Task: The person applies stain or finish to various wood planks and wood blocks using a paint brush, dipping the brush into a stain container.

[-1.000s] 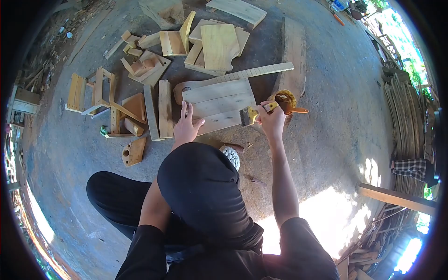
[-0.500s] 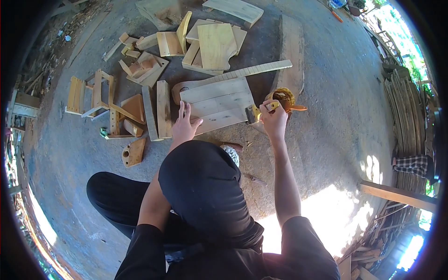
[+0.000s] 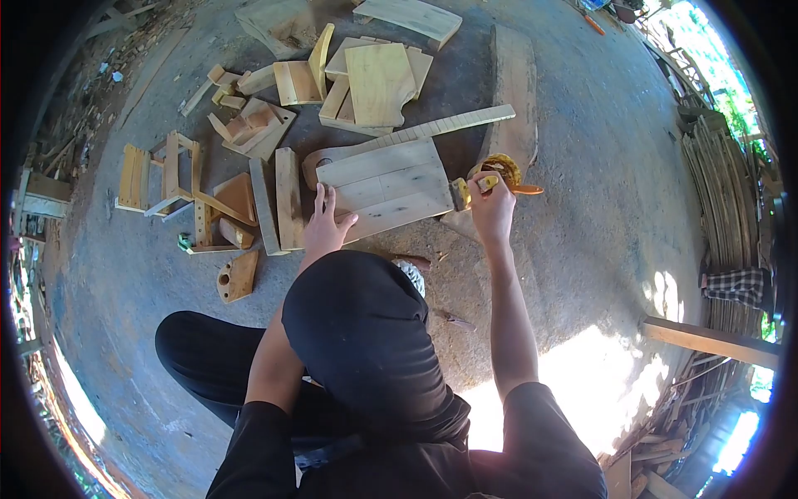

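The right hand (image 3: 494, 200) is closed on a brush (image 3: 460, 195), whose head points left from the grip to the end of the panel (image 3: 386, 185); whether the two touch is too small to tell. The left hand (image 3: 324, 226) grips nothing: its fingers are apart, resting on the panel's near left corner. The panel lies between the hands.

Just beyond the right hand is a can (image 3: 504, 160) with a yellow-brown smeared rim, and an orange handle (image 3: 528, 190) juts out right of the grip. Farther beyond lies a plank (image 3: 514, 91).

The floor (image 3: 590, 224) is grey and worn, bluish in places, browner with dust nearer the body than the panel. A sunlit patch (image 3: 573, 382) glares behind the right hand. Left of the left hand stand two blocks (image 3: 288, 195), then a slatted frame (image 3: 170, 170); cut boards (image 3: 378, 83) are heaped beyond it. Well right of the right hand, stacked slats (image 3: 720, 220), a checked cloth (image 3: 735, 287) and a beam (image 3: 711, 341) line the room's side, with bright daylight behind.
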The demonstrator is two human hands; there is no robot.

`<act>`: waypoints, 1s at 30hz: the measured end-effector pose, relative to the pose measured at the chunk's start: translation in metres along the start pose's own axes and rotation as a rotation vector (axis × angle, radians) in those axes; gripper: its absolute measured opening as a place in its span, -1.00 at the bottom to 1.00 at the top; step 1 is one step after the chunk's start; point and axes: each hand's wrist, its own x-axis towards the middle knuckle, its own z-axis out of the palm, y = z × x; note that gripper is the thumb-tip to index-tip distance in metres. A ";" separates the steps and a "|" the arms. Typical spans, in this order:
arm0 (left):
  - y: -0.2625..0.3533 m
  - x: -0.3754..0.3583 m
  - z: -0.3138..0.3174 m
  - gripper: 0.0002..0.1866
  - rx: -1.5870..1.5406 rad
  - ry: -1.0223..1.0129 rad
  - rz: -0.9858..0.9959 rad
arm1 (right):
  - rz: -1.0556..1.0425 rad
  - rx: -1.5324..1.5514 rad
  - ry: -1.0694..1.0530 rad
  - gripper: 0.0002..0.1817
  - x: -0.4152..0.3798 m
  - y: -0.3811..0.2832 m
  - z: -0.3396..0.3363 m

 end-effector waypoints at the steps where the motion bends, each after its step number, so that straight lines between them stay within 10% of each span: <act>1: 0.000 0.000 0.000 -0.02 -0.004 -0.008 -0.004 | -0.003 -0.004 0.001 -0.87 0.001 0.001 -0.001; 30: -0.003 -0.001 0.001 -0.02 -0.011 -0.005 0.021 | -0.052 -0.122 -0.024 -0.87 -0.003 0.018 -0.011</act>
